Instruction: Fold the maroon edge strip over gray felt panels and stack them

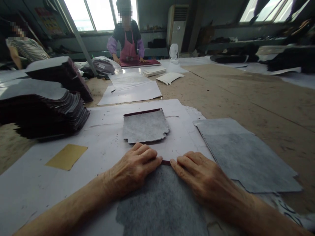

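Observation:
A grey-backed fabric panel [162, 200] lies in front of me, with a narrow dark red folded strip [166, 162] along its far edge. My left hand [135, 165] is closed, its curled fingers pressing on the left part of that fold. On the right part, my right hand [197, 170] presses in the same way, thumb and fingertips down on the edge. A short stretch of the strip shows between the two hands. Just beyond them rests a small stack of similar grey panels [146, 126], dark red along its far edge.
Larger grey panels [246, 154] lie at the right. Tall stacks of fabric pieces [46, 111] stand at the left, near a yellow card [67, 157]. White paper [98, 147] covers the table under my work. Across the table a person in a pink apron [129, 46] handles dark red material.

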The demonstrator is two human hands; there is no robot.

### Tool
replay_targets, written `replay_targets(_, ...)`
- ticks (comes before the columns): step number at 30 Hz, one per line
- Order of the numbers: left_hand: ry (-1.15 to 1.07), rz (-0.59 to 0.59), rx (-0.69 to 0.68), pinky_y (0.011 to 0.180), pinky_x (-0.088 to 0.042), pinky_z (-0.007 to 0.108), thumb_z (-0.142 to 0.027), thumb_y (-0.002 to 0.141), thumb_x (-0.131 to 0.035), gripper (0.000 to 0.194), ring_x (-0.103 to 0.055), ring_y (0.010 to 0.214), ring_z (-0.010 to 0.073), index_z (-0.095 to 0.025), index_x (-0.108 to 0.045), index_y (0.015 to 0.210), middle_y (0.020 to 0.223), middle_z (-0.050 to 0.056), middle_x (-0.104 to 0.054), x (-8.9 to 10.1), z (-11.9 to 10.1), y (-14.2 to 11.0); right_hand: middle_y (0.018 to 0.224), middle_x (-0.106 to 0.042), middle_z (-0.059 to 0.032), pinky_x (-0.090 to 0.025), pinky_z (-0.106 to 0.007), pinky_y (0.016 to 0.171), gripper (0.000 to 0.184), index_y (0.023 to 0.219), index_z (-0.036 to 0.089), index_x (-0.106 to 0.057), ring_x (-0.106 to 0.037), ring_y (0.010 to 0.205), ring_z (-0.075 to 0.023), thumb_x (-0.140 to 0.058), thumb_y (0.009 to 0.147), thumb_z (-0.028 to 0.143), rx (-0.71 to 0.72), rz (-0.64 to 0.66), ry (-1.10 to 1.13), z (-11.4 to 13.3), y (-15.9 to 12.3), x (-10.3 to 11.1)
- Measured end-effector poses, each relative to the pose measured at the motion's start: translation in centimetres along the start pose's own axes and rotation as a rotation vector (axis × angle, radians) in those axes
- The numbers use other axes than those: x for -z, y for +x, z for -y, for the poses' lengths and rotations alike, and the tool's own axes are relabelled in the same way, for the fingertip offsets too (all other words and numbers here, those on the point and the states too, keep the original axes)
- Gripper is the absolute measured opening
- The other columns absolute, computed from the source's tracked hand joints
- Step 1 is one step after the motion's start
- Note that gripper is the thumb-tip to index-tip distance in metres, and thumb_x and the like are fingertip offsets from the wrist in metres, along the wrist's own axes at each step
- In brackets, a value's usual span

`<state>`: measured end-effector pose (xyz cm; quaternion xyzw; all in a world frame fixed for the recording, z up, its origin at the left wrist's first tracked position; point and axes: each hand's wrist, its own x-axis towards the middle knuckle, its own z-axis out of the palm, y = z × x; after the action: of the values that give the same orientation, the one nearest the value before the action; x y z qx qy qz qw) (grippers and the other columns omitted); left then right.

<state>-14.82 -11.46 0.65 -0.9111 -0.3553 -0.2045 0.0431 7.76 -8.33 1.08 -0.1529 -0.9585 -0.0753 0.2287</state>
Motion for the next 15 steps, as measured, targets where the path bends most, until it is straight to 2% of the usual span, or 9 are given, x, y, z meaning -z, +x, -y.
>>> replay_targets(4,0.012,0.089,-0.005,0.078,-0.038,0.036,-0.012,0.091,-0.035,0.027,-0.044,0.083,0.0179,-0.01,-0.05,0.113,0.092,0.007,-0.053,0.4,0.1,0.2,0.081,-0.058,-0.0106,-0.046,-0.036,0.066,0.028,0.094,0.004,-0.061,-0.049,0.075,-0.0203,-0.035,0.088,0.008,0.006,0.025,-0.01,0.4,0.2,0.1)
replay_targets(8,-0.024,0.182,-0.011,0.076,-0.039,0.036,-0.012,0.091,-0.032,0.029,-0.043,0.081,0.018,-0.009,-0.048,0.115,0.09,0.007,-0.052,0.6,0.3,0.4,0.08,-0.058,-0.0094,-0.046,-0.035,0.064,0.029,0.097,0.005,-0.061,-0.05,0.074,-0.0193,-0.033,0.089,0.009,0.011,0.04,0.005,0.2,0.1,0.3)
replay_targets(15,-0.066,0.172,-0.019,0.076,-0.04,0.036,-0.008,0.09,-0.03,0.034,-0.04,0.081,0.0182,-0.01,-0.044,0.121,0.093,0.008,-0.05,0.5,0.3,0.2,0.091,-0.06,-0.0102,-0.047,-0.036,0.072,0.029,0.105,0.004,-0.058,-0.049,0.083,-0.0197,-0.033,0.091,0.009,0.026,0.041,0.086,-1.2,-1.4,1.2)
